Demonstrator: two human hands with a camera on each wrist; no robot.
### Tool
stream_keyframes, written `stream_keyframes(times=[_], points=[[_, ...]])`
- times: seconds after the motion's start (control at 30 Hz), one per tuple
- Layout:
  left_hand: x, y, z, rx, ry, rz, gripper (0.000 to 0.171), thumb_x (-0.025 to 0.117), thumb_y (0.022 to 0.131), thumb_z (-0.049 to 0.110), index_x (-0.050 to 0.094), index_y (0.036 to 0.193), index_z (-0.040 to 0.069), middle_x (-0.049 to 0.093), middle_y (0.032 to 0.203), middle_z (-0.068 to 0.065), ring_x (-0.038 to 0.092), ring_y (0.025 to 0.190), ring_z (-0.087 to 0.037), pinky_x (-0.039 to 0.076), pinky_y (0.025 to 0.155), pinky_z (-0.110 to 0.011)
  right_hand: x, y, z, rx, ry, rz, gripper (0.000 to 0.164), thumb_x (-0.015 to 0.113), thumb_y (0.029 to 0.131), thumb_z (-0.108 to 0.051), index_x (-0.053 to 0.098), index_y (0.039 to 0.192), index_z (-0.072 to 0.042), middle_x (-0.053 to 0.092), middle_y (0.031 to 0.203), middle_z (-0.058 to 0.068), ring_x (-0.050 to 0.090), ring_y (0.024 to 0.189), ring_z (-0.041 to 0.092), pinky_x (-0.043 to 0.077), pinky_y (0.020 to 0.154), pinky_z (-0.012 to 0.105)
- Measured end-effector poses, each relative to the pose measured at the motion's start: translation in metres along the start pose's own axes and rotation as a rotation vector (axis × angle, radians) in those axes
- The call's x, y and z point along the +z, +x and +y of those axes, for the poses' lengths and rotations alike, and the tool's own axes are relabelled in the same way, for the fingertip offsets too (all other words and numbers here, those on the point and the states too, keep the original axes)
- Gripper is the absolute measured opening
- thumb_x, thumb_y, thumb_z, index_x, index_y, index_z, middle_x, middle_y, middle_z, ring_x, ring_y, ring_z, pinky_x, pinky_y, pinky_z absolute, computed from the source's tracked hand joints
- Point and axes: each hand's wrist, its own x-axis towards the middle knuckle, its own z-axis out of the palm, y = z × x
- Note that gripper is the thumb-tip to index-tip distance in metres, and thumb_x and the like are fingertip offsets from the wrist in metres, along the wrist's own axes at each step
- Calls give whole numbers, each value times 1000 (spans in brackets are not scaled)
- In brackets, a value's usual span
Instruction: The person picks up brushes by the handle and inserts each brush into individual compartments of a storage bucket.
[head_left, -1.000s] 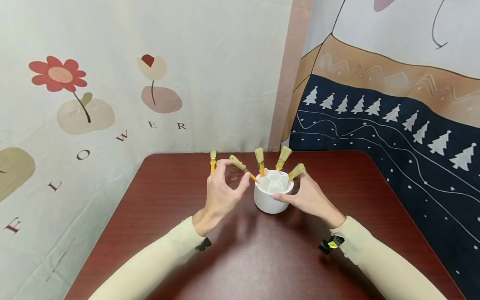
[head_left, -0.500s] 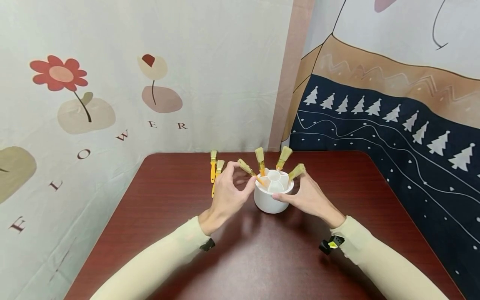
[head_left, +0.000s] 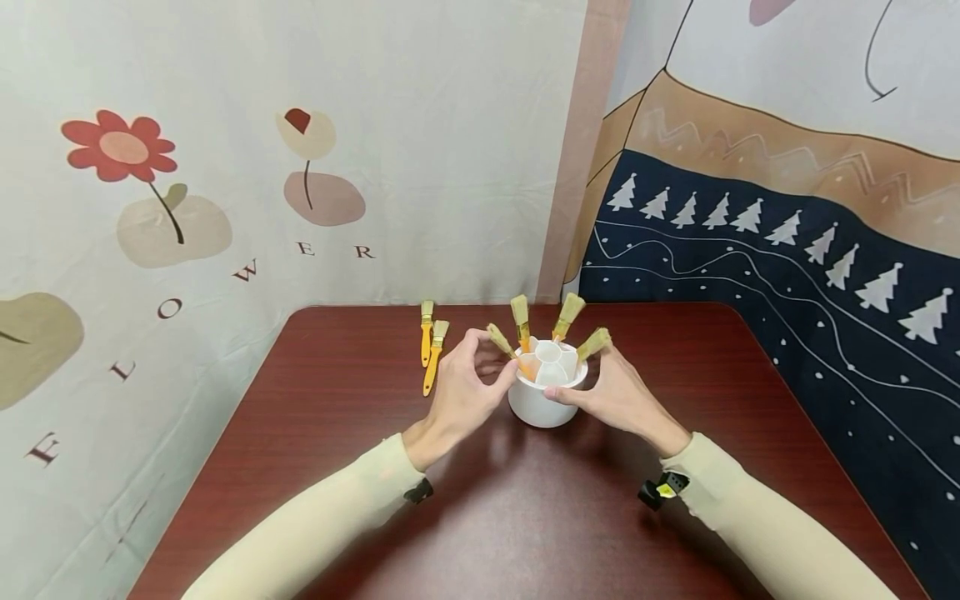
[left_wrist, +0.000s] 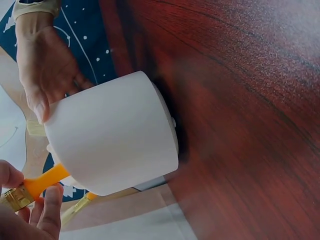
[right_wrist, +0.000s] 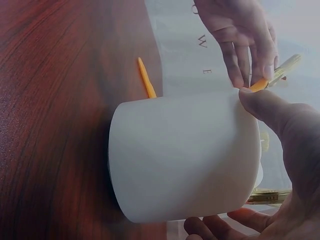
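- Counter (head_left: 570, 525): dark red wood-grain top, rounded far corners, a glossy sheen on the near half.
- Room: a pale hanging (head_left: 450, 167) with printed flowers covers the wall beyond and to the left of the counter. To the right, a patterned hanging (head_left: 697, 242) shows white trees on navy under a tan band.
- Writing: the letters F, L, O, W, E, R (head_left: 245, 269) read in a curve across the pale hanging. A yellow mark (head_left: 666, 490) on the black band at the right wrist is too small to read.
- White holder (head_left: 542, 410): stands upright on the counter, a little right of centre towards the far edge; its inside is divided around a round middle.
- Left hand (head_left: 468, 385): thumb and fingers curve in and pinch a brush (head_left: 500, 339), leaving only its thickness between them. The brush tilts, bristles up and to the left, orange handle inside the left compartment of the white holder.
- Right hand (head_left: 622, 396): fingers spread about as wide as the white holder and grip it, thumb at the near rim, the other fingers round the right side.
- Three more brushes (head_left: 520, 312) stand bristles up in the white holder, at its far and right sides.
- Two loose brushes (head_left: 434, 360) with yellow handles lie side by side on the counter, left of the left hand.
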Motion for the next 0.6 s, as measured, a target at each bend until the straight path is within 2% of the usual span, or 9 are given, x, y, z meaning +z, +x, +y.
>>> stream_keyframes(times=[0.33, 0.6], points=[[4, -1, -4, -54, 47, -33, 32, 87, 102, 6, 67, 128, 5, 84, 118, -15, 87, 105, -25, 72, 93, -29, 1, 0, 0, -8, -5, 11, 106, 100, 86, -62, 48, 165, -12, 63, 160, 15, 63, 153, 36, 51, 129, 70], [6, -2, -8, -92, 86, -57, 31, 86, 103, 8, 67, 128, 7, 85, 117, -14, 87, 101, -23, 72, 88, -28, 1, 0, 0, 0, 3, 6, 106, 100, 86, -63, 48, 164, -13, 64, 159, 14, 64, 151, 36, 52, 127, 70]])
